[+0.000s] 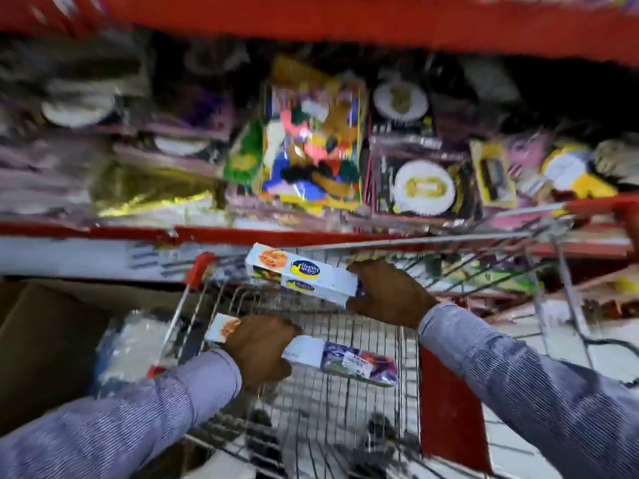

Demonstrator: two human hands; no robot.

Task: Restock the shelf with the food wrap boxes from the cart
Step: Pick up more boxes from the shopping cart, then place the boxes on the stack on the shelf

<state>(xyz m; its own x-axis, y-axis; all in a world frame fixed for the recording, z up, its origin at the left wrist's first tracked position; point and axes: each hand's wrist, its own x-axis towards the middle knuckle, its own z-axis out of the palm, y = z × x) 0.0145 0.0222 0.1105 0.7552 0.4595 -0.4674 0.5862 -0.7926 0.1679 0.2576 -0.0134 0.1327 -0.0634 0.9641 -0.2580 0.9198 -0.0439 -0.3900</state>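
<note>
Both hands are gripping food wrap boxes over the wire cart [345, 340]. The right hand [390, 293] is clamping the right end of what looks like two stacked boxes [301, 276], which stick out leftward from that grip, near the cart's far rim. The left hand [261, 347] is closing around the middle of another box [345, 361], ends showing either side. The red shelf [242, 233] is sitting beyond both grips. Judging progress: boxes in hand, none placed yet as far as visible; cart contents too blurred to count
</note>
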